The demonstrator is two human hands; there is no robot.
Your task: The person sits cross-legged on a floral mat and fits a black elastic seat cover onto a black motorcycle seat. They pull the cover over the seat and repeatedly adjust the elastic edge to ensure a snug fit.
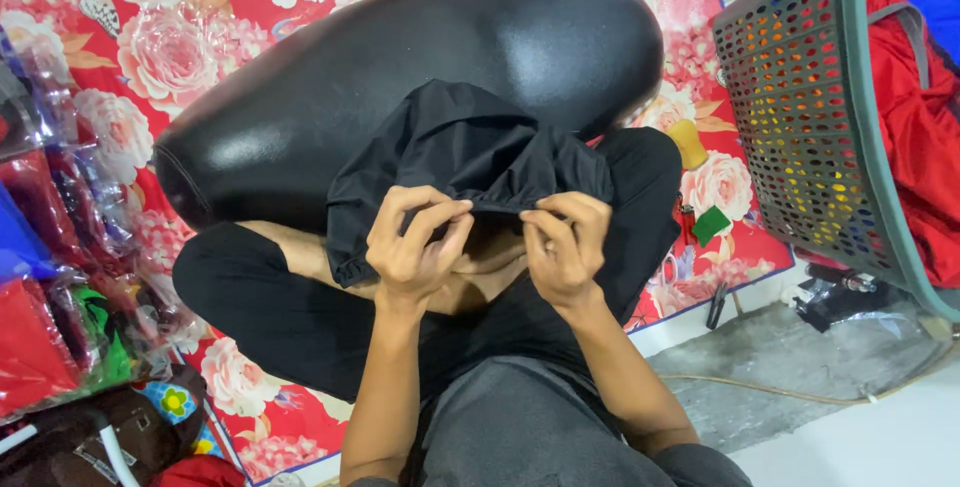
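A large glossy black cushion-like seat (400, 67) lies on a red mat with a pink rose print (170, 37). A black fabric cover (460, 152) with a gathered elastic hem is draped over its near end. My left hand (412, 242) pinches the hem at its middle left. My right hand (565, 242) pinches the same hem a little to the right. Both hands hold the edge bunched up above my crossed legs in black trousers (270, 307).
A grey-green perforated plastic basket (810, 127) stands at the right with red cloth (915, 147) behind it. Plastic-wrapped red and green packages (60, 277) pile up at the left. A small green piece (710, 225) and a yellow object (687, 143) lie on the mat.
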